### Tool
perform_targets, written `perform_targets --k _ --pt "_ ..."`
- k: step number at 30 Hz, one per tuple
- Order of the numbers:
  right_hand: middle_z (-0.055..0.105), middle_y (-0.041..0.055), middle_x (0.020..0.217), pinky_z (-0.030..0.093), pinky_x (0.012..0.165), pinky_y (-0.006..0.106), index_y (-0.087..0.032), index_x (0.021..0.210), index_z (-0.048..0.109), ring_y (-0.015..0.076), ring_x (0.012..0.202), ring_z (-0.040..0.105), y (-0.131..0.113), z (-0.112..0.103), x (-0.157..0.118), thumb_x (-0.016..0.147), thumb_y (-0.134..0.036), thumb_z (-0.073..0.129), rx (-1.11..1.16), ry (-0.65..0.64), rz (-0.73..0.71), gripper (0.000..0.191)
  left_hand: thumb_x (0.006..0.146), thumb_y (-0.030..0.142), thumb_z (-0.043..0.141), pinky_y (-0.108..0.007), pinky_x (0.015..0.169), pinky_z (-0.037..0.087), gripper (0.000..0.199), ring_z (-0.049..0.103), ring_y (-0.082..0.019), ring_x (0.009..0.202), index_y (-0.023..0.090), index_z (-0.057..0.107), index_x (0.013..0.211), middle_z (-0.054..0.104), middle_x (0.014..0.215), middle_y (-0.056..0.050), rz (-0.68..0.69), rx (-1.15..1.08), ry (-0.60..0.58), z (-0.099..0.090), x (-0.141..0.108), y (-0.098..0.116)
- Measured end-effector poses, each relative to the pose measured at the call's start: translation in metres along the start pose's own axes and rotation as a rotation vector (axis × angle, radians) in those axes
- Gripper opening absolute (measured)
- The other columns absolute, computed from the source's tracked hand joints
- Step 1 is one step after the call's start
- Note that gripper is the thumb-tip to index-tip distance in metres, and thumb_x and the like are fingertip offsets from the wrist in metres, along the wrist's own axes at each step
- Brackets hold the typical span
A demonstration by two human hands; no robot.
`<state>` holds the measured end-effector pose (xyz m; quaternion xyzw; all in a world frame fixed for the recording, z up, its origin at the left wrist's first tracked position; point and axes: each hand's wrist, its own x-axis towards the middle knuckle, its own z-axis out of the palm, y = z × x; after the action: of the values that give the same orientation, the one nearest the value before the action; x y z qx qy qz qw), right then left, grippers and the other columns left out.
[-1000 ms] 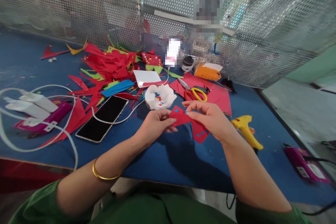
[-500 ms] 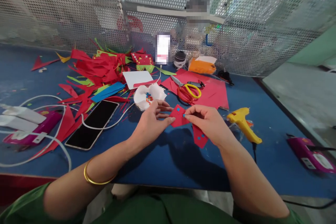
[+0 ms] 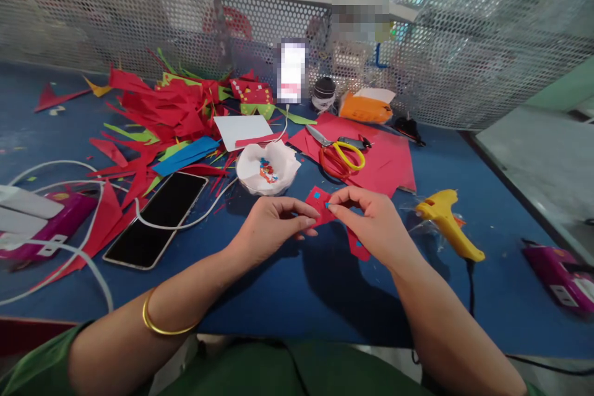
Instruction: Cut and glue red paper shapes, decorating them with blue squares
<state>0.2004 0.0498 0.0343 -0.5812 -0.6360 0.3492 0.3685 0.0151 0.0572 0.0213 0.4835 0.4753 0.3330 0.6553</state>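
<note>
Take the red paper piece (image 3: pixel 320 205) as the middle of the dial: it is in front of the person, between the two hands above the blue table (image 3: pixel 273 297), with a blue square (image 3: pixel 317 195) on its upper part. At nine o'clock the left hand (image 3: pixel 276 219) pinches its near edge, thumb on top and fingers beneath (a gold bangle (image 3: pixel 160 329) circles that forearm). At three o'clock the right hand (image 3: pixel 366 216) presses thumb and index together on a small blue bit (image 3: pixel 328 205) over the red surface; whether the two touch I cannot tell. More red paper (image 3: pixel 358 250) with blue shows at about five o'clock, partly hidden by that hand, so I cannot tell if it is joined. A paper-lined bowl (image 3: pixel 250 167) holding coloured bits stands near, at ten; scissors (image 3: pixel 331 143) lie on red sheets (image 3: pixel 392 161) towards half past twelve. Farther out are a yellow glue gun (image 3: pixel 448 216) at three, a dark phone (image 3: pixel 162 207) at nine and a heap of scraps (image 3: pixel 158 105) at ten.
</note>
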Motion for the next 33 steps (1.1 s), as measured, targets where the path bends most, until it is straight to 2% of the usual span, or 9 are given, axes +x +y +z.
perform_targets --k 4,6,11,16,24,33 --pt "0.072 0.0057 0.110 0.045 0.096 0.040 -0.022 0.074 0.070 0.0231 0.106 0.065 0.001 0.004 -0.003 0.079 -0.024 0.066 -0.015 0.106 -0.109 0.007 0.076 0.012 0.070 -0.019 0.057 0.052 0.005 0.070 -0.013 0.062 0.013 0.074 0.080 0.073 0.063 -0.002 -0.022 -0.037 0.057 0.001 0.001 0.000" --pt "0.070 0.0059 0.115 0.044 0.099 0.040 -0.022 0.074 0.070 0.0228 0.110 0.064 0.001 0.008 -0.005 0.080 -0.022 0.066 -0.039 0.145 -0.157 0.007 0.076 0.013 0.070 -0.018 0.057 0.052 0.005 0.070 -0.012 0.061 0.013 0.074 0.079 0.073 0.062 -0.002 -0.012 -0.060 0.062 0.000 0.001 -0.001" --pt "0.070 0.0071 0.112 0.047 0.097 0.041 -0.022 0.076 0.071 0.0228 0.110 0.064 0.001 0.020 -0.010 0.081 -0.018 0.067 -0.045 0.166 -0.232 0.008 0.076 0.019 0.073 -0.018 0.057 0.052 0.006 0.069 -0.011 0.060 0.014 0.074 0.078 0.073 0.063 -0.001 0.012 -0.103 0.030 -0.001 0.002 -0.003" --pt "0.070 0.0079 0.111 0.047 0.096 0.047 -0.022 0.075 0.071 0.0255 0.110 0.063 0.003 0.028 -0.013 0.081 -0.018 0.066 -0.171 0.230 -0.306 0.009 0.076 0.017 0.072 -0.018 0.055 0.052 0.004 0.069 -0.011 0.058 0.014 0.073 0.077 0.072 0.061 0.000 0.009 -0.108 0.039 -0.001 0.002 -0.005" --pt "0.068 0.0114 0.111 0.046 0.094 0.050 -0.020 0.076 0.068 0.0271 0.108 0.063 0.003 0.029 -0.015 0.083 -0.017 0.064 -0.315 0.275 -0.414 0.009 0.076 0.017 0.072 -0.017 0.054 0.052 0.004 0.068 -0.010 0.057 0.013 0.074 0.076 0.072 0.062 0.000 0.012 -0.101 0.039 -0.002 0.003 -0.005" --pt "0.068 0.0109 0.109 0.046 0.092 0.048 -0.020 0.077 0.067 0.0272 0.107 0.062 0.004 0.031 -0.017 0.083 -0.016 0.065 -0.435 0.317 -0.513 0.008 0.076 0.018 0.072 -0.017 0.055 0.051 0.004 0.068 -0.010 0.058 0.014 0.074 0.075 0.071 0.061 0.000 0.002 -0.083 0.057 -0.001 0.002 -0.005"
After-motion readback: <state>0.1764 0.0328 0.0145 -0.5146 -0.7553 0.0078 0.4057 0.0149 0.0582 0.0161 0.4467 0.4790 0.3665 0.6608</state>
